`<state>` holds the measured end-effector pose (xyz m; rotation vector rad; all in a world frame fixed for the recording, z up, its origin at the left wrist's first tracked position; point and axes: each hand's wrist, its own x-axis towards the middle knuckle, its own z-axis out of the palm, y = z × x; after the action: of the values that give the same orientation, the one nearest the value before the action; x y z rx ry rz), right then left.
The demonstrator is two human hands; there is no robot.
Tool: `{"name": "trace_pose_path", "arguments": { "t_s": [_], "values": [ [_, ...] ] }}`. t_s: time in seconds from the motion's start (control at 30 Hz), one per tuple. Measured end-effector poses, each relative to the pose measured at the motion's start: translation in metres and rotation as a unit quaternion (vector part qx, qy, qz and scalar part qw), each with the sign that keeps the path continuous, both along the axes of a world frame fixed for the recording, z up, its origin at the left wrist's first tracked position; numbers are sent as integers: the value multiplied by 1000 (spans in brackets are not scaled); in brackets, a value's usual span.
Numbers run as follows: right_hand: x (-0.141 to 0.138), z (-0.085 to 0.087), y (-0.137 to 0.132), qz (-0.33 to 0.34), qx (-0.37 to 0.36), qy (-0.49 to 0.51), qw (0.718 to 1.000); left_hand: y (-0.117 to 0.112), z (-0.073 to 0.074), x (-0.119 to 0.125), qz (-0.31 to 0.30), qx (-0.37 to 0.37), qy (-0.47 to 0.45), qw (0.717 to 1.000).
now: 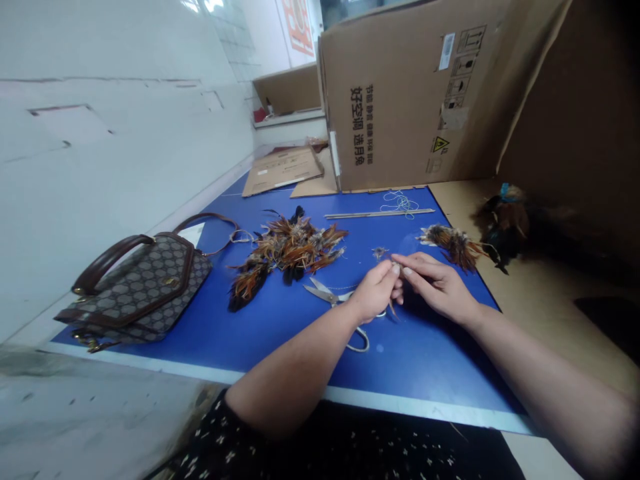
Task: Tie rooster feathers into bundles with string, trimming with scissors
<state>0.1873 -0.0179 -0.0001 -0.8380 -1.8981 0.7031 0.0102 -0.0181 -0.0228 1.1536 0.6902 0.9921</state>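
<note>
Both hands meet over the blue table top (280, 333). My left hand (374, 291) is closed in a pinch, its fingertips touching those of my right hand (434, 281), which also pinches. Between them sits something small and thin, perhaps a feather quill or thread; I cannot make it out. Scissors (325, 293) lie on the blue surface just under and left of my left hand. A pile of orange, brown and black feathers (285, 253) lies further left. A small feather tuft (380, 252) lies just beyond the fingertips.
A brown patterned handbag (135, 287) stands at the table's left. A bound feather bunch (453, 243) and a darker feather bundle (505, 223) lie at right. A thin stick (377, 214) and tangled thread (400, 201) lie before a large cardboard box (410, 100). White wall at left.
</note>
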Motion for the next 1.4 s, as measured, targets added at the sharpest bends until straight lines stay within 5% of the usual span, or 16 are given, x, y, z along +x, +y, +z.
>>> {"name": "trace_pose_path", "arguments": {
  "t_s": [0.27,0.67,1.0,1.13,1.4],
  "values": [
    [0,-3,1,14,-39,12,999,1,1,0,6,10,-2,1000],
    [16,3,11,51,-187,98,976,0,1,-4,-91,-61,-69,992],
    [3,1,4,-15,-127,75,989,2,1,-5,-41,19,44,998],
    [3,-4,1,-58,-117,95,987,3,1,-3,-31,-8,-24,999],
    [1,0,0,-30,-29,37,998,3,4,0,-39,-52,-77,995]
  ]
}}
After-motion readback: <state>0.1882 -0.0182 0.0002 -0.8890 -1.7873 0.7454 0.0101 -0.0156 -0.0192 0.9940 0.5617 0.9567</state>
